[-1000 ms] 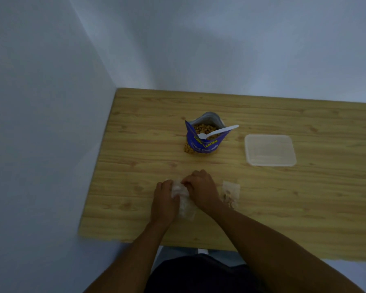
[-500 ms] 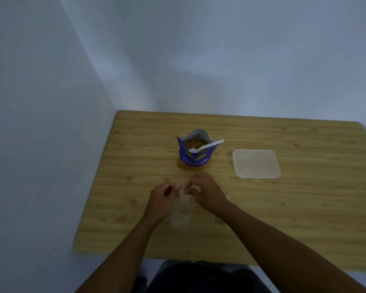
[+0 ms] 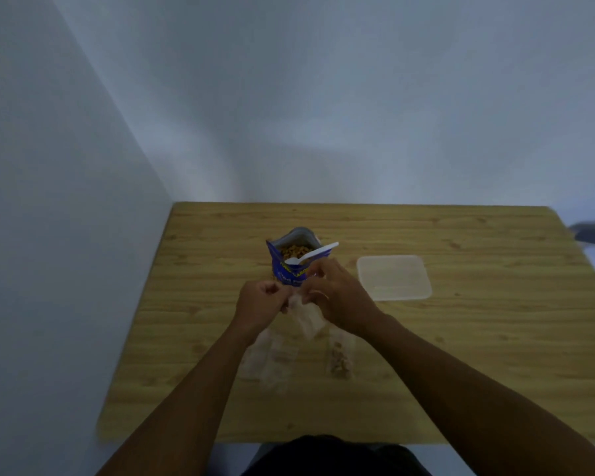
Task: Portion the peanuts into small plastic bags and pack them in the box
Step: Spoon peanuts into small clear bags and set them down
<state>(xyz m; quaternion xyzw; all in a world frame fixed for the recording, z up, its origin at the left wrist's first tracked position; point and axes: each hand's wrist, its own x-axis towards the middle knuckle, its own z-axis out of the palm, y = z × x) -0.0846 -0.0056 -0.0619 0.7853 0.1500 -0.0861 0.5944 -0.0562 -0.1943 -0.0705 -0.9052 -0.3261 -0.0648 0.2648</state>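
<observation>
**A:** What is sitting on the tabletop [image 3: 468, 372], by count?

**B:** One blue peanut pouch [image 3: 287, 271] is standing open, midway between the left and right edges and nearer the far edge. One white spoon [image 3: 312, 254] is resting in its mouth, with the handle pointing toward the far right corner. One clear box [image 3: 394, 277] is lying flat to the right of the pouch, apart from it.

**A:** And the bags?

**B:** One filled bag [image 3: 340, 360] is lying nearer the near edge. Its long axis is running from the near edge to the far edge, and the peanuts are gathering at its near end. Left of it, a heap of empty bags [image 3: 268, 359] is lying too blurred for me to count. One more small plastic bag [image 3: 307, 320] is hanging above the tabletop, just in front of the pouch.

**A:** Hands?

**B:** Two. The left hand [image 3: 260, 302] and the right hand [image 3: 337, 297] are both pinching that bag at its mouth, fingers curled. The mouth is pointing up, and the long axis is slanting down toward the near edge. I cannot tell whether it is holding peanuts.
</observation>
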